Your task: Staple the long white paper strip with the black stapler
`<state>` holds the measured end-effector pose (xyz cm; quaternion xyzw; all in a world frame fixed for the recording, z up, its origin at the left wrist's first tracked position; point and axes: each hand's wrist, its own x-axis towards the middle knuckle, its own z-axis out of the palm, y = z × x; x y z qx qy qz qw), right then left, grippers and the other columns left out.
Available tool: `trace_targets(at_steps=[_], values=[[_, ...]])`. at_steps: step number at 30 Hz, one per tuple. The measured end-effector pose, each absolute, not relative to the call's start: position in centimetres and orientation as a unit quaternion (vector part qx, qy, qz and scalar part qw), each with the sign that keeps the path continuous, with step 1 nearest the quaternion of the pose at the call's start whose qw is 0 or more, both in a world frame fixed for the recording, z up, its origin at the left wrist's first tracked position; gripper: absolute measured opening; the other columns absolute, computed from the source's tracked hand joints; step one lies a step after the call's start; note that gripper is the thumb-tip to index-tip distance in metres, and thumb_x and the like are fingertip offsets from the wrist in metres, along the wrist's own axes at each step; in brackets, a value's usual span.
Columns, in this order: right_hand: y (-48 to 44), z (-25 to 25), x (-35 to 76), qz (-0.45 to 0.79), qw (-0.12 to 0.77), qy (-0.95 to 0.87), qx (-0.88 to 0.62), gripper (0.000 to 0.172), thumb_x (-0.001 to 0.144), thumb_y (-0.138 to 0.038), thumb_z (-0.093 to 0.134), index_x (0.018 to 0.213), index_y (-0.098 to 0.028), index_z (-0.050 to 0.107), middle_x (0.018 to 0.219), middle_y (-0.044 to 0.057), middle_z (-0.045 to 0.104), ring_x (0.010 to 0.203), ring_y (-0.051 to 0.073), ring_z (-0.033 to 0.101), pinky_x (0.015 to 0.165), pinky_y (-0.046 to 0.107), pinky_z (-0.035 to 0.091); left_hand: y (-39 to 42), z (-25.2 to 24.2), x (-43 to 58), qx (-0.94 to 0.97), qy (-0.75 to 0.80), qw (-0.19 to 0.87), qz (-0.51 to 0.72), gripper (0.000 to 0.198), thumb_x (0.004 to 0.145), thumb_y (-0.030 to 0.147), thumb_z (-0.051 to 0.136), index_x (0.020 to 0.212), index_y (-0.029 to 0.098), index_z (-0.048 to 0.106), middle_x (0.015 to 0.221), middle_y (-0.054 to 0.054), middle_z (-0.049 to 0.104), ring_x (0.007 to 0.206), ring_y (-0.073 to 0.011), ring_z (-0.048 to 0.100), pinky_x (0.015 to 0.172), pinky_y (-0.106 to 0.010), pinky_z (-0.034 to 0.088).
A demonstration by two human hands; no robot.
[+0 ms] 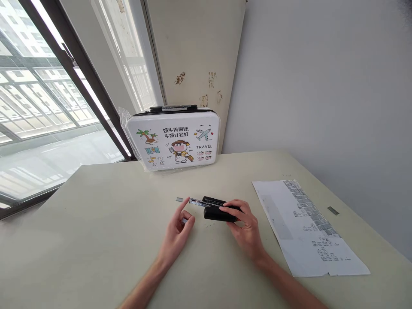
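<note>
My right hand (246,225) grips a black stapler (219,213) lying on its side, opened up, with its metal staple tray (197,202) sticking out to the left. The index finger of my left hand (180,225) is stretched out to the tip of that tray. Its other fingers are curled, and a small grey sliver, apparently a strip of staples (184,220), shows between them. Just behind the fingertip, another short staple strip (179,199) lies on the table. Tiny loose staples (210,225) are scattered below the stapler.
At the right lie printed paper sheets (277,210), with a further staple strip (333,210) beyond their right edge. A white cartoon-printed case (175,141) in clear plastic stands at the table's back edge. A window (48,94) is on the left, a wall (322,86) on the right.
</note>
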<state>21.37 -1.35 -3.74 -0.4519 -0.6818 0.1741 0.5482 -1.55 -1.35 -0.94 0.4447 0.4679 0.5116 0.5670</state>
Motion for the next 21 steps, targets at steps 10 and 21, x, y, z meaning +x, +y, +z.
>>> trace_targets(at_steps=[10,21], values=[[-1.1,-4.9,21.1,0.276,0.546,-0.664,-0.431,0.028,0.095,-0.022,0.068,0.12,-0.032,0.074,0.118,0.007,0.071,0.114,0.024,0.067,0.09,0.037,0.061,-2.0,-1.3,-0.7,0.521,0.435,0.59,0.438,0.057,0.087,0.027,0.078,0.142,0.021,0.066,0.081,0.001,0.059,0.064,-0.0114,0.044,0.059,-0.022,0.037],[5.5,-5.9,17.2,0.279,0.522,-0.624,-0.51,0.033,0.087,-0.032,0.071,0.12,-0.027,0.075,0.115,0.007,0.079,0.103,0.027,0.074,0.093,0.043,0.06,-0.3,-2.3,-1.4,0.185,0.341,0.765,0.514,0.023,0.09,0.017,0.069,0.111,0.008,0.076,0.096,-0.01,0.074,0.083,-0.0169,0.068,0.081,-0.027,0.052]])
